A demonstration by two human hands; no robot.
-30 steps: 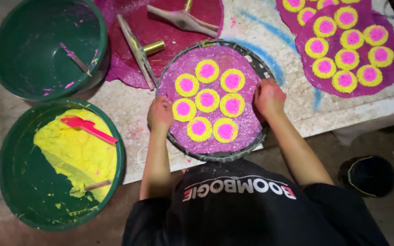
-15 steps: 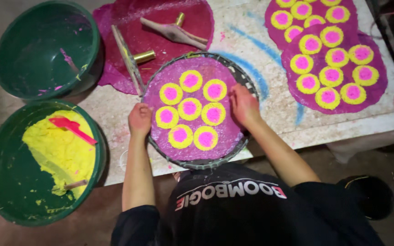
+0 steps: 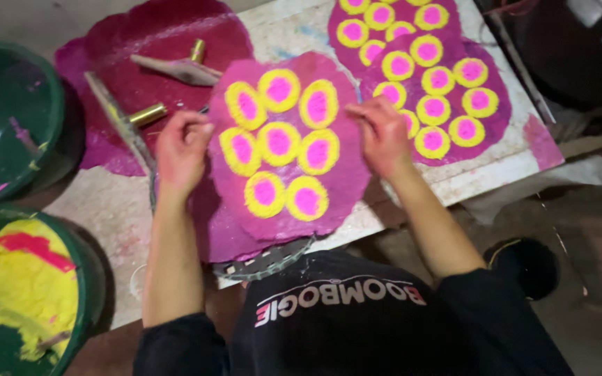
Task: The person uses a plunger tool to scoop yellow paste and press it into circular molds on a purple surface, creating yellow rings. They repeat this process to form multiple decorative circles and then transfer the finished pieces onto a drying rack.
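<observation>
a thin pink sheet with yellow-ringed pink circles [image 3: 283,150] is pinched at its edges by both hands, the left hand [image 3: 181,150] on one side and the right hand [image 3: 382,136] on the other. a round mesh-edged sieve frame [image 3: 266,259] is seen beneath it. beyond the right hand a second pink patterned sheet [image 3: 426,69] is laid flat. left of the left hand, a green tub of yellow pulp [image 3: 26,292] is seen.

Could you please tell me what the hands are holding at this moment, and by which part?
Both hold the pink sheet with yellow rings: left hand at its left edge, right hand at its upper right edge.
</observation>
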